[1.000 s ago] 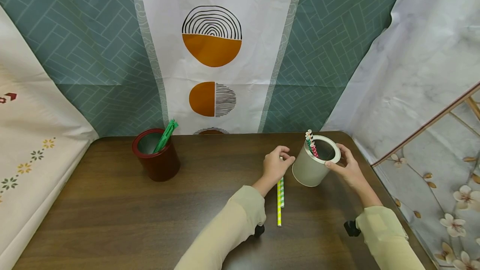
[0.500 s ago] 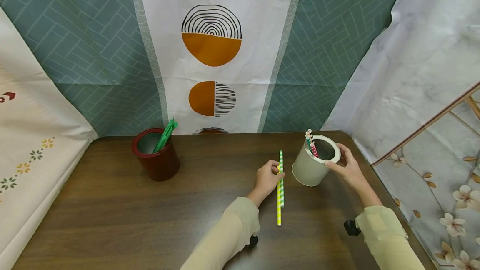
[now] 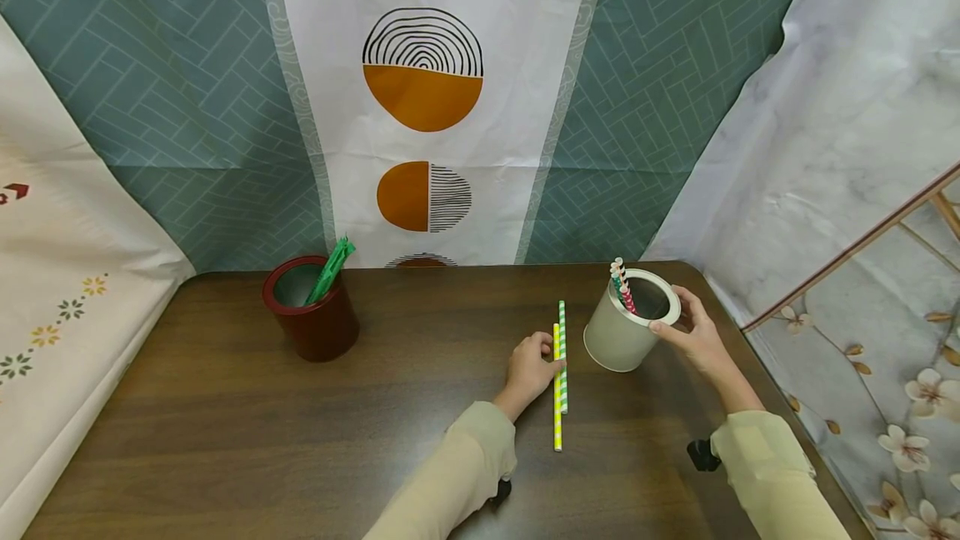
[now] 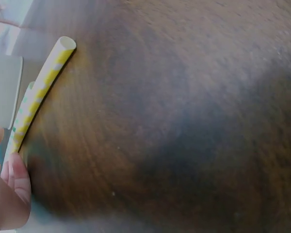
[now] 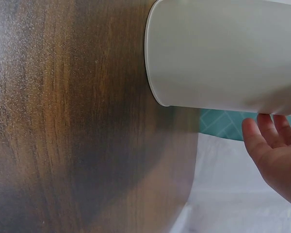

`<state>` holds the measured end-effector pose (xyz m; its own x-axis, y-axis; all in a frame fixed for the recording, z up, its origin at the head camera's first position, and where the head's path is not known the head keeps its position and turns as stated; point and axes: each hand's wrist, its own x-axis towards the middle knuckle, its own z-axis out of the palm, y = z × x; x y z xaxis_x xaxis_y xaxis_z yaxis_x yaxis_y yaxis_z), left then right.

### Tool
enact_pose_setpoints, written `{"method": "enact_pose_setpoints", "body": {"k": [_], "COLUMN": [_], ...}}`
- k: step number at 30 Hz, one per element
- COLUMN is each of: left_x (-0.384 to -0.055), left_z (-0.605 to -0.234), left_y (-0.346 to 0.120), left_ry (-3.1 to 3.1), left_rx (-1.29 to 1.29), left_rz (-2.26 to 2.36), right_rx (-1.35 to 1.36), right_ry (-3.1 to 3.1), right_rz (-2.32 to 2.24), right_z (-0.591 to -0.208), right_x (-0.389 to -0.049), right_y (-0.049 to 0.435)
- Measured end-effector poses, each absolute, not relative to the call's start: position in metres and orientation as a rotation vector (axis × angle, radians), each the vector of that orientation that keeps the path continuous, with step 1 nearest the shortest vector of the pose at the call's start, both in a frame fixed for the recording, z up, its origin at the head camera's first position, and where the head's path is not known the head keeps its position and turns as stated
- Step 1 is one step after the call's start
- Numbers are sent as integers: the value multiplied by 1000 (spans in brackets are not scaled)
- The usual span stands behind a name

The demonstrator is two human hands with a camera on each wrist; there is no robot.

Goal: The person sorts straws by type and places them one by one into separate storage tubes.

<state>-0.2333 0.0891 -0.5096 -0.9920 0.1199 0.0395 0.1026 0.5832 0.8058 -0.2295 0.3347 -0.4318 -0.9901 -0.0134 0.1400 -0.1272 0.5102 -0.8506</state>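
Observation:
In the head view my left hand (image 3: pixel 528 369) is at a yellow-and-white paper straw (image 3: pixel 557 423), thumb across it and fingers bent beside it. A green-and-white striped paper straw (image 3: pixel 564 394) lies alongside, touching or nearly so. The left wrist view shows the yellow straw (image 4: pixel 48 77) running down to my fingers (image 4: pixel 19 177). My right hand (image 3: pixel 701 336) holds a pale grey canister (image 3: pixel 618 340) by its rim, thumb in front and fingers on the far right side. Several patterned straws (image 3: pixel 622 286) lean inside the canister. In the right wrist view, fingertips (image 5: pixel 264 128) touch its wall.
A dark red canister (image 3: pixel 318 327) with green-wrapped sticks (image 3: pixel 330 272) stands at the back left of the brown wooden table (image 3: pixel 247 440). Fabric backdrops rise behind and on both sides, the patterned white one (image 3: pixel 840 190) close to my right arm.
My left hand has moved from the far ends of the two straws down towards their middle, uncovering their tops. The right hand and the pale canister have stayed in place.

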Motion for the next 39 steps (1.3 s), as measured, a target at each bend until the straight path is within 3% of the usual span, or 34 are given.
{"method": "enact_pose_setpoints", "body": {"k": [14, 39], "left_x": [-232, -230], "left_z": [-510, -503], "left_y": [87, 84], "left_ry": [2856, 2940], "left_rx": [274, 176], "left_rz": [1258, 1156], "right_rx": [110, 99], "right_ry": [-2627, -2640], "right_rz": [1504, 1493], "right_z": [-429, -430], "right_x": [-229, -228], "right_y": [334, 334]}}
